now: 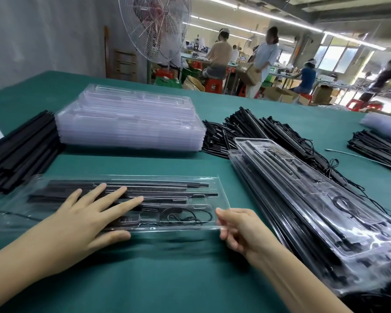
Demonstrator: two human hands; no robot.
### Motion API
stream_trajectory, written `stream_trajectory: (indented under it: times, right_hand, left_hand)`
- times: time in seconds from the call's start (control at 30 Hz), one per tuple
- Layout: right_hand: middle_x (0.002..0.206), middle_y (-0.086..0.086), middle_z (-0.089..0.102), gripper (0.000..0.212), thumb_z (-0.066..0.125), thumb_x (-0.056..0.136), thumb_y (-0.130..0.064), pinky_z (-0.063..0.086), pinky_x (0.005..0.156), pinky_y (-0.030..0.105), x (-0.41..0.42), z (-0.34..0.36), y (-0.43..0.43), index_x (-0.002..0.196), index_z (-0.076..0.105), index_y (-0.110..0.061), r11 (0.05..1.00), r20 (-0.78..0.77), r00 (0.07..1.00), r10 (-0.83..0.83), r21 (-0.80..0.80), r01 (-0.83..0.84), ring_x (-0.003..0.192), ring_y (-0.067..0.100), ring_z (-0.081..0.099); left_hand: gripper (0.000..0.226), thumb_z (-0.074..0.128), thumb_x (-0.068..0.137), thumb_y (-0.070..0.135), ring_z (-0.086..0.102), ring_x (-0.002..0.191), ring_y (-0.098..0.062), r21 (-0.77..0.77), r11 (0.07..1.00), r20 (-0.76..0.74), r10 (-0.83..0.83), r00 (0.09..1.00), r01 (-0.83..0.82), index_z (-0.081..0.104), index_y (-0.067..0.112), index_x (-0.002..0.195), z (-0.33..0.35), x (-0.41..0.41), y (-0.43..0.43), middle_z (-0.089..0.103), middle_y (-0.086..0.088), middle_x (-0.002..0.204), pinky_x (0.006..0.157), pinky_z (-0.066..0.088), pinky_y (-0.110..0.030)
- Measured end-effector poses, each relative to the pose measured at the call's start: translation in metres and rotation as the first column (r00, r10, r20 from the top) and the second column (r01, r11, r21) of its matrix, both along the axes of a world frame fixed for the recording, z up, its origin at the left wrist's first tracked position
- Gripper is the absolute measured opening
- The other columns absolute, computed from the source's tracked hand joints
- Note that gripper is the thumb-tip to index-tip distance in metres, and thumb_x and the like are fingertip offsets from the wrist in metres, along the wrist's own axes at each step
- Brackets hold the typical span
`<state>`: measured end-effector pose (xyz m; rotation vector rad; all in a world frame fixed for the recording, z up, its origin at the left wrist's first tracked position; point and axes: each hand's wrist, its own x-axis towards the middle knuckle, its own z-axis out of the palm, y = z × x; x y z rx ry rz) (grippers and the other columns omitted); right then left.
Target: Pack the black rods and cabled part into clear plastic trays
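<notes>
A clear plastic tray (212, 186) lies flat on the green table in front of me. Several black rods (167, 185) lie in its long slots, and a cabled part (185, 216) is coiled in its near-right pocket. My left hand (93, 213) lies flat on the tray's left half, fingers straight and spread, thumb against the near rim. My right hand (239, 229) pinches the tray's near-right corner between thumb and curled fingers.
A stack of empty clear trays (131, 118) stands behind. Loose black rods (20, 150) are piled at the left. Filled trays (321, 199) are stacked on the right over heaps of black cabled parts (280, 132). A standing fan (154, 28) and several seated and standing people are beyond the table.
</notes>
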<state>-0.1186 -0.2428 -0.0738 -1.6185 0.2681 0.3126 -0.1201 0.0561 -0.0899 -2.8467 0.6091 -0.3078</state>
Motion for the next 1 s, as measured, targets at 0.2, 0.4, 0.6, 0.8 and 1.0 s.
stream_trajectory:
  times: [0.2,0.4,0.6,0.8,1.0]
  right_hand:
    - [0.042,0.002,0.05,0.028,0.055,0.092,-0.02,0.02,0.031,0.014,0.001,-0.002,0.004,0.067,0.048,-0.009,1.0,0.033,0.999,-0.025,0.008,0.025,0.027,0.009,0.037]
    - [0.047,0.006,0.053,0.024,0.054,0.091,-0.02,0.025,0.029,0.014,0.01,0.0,0.001,0.07,0.051,-0.007,0.993,-0.093,0.996,-0.012,0.117,0.023,0.028,0.012,0.041]
    - [0.051,0.011,0.056,0.023,0.053,0.093,-0.021,0.033,0.031,0.016,0.014,-0.002,-0.003,0.077,0.051,-0.006,0.989,-0.122,0.991,0.046,0.142,-0.029,0.032,0.015,0.048]
    - [0.057,0.012,0.061,0.023,0.048,0.094,-0.011,0.047,0.037,0.022,0.022,0.002,-0.005,0.078,0.057,0.003,0.993,-0.068,0.997,-0.022,0.118,0.03,0.041,0.019,0.059]
    - [0.066,0.01,0.055,0.004,0.056,0.087,0.003,0.044,0.037,0.018,0.028,0.009,-0.005,0.086,0.059,0.002,0.998,-0.094,0.996,0.0,0.057,0.005,0.043,0.013,0.061]
  left_hand:
    - [0.062,0.011,0.094,0.065,0.06,0.112,-0.037,-0.049,0.998,0.069,-0.042,0.997,0.045,0.036,0.032,0.14,0.002,-0.003,-0.002,0.061,-0.01,0.128,0.082,0.05,-0.057]
    - [0.047,0.057,0.075,0.015,0.052,0.109,-0.027,-0.094,0.868,0.442,-0.402,0.802,0.487,0.052,0.012,0.122,0.01,-0.021,-0.047,0.062,-0.013,0.12,0.095,0.038,-0.041]
    - [0.066,0.085,0.053,0.031,0.068,0.099,-0.023,-0.07,0.916,0.287,-0.36,0.888,0.395,0.069,0.019,0.116,0.015,-0.004,-0.092,0.07,-0.005,0.113,0.078,0.057,-0.04]
    - [0.06,0.082,0.052,0.015,0.07,0.083,-0.021,-0.088,0.925,0.287,-0.331,0.899,0.369,0.071,0.021,0.111,0.004,0.006,-0.098,0.072,-0.004,0.103,0.056,0.053,-0.027]
    - [0.054,0.08,0.056,0.013,0.07,0.085,-0.022,-0.092,0.92,0.368,-0.323,0.872,0.38,0.072,0.02,0.109,-0.001,0.008,-0.099,0.072,-0.005,0.104,0.057,0.053,-0.029]
